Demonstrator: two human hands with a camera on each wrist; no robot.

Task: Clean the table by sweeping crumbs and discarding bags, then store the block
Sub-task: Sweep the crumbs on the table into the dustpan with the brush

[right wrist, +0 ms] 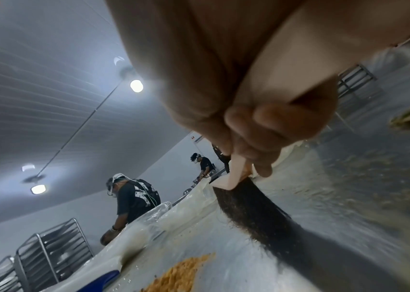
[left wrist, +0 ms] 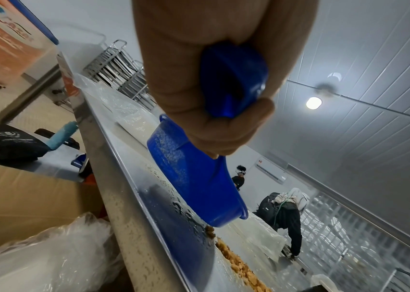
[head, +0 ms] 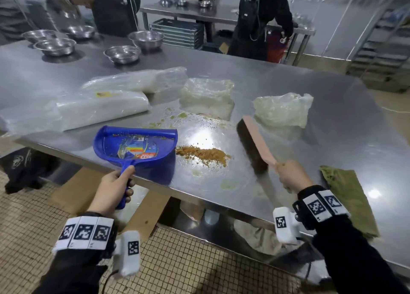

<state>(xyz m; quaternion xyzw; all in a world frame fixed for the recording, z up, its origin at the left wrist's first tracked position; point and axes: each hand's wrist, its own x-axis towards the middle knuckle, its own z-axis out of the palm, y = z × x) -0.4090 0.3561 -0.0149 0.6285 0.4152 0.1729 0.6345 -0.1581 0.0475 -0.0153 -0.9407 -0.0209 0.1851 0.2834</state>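
left hand (head: pixel 115 188) grips dustpan (head: pixel 135 146), right hand (head: pixel 292 175) grips brush (head: pixel 255 142); fingers mostly hidden.

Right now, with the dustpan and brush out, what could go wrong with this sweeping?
The brown crumbs lie close to the table's near edge, so a hard stroke of the brush might flick some over the side. The blue dustpan sits tilted with its mouth by the pile; crumbs could slide under its lip. The greenish smears look wet and may only spread under the bristles.
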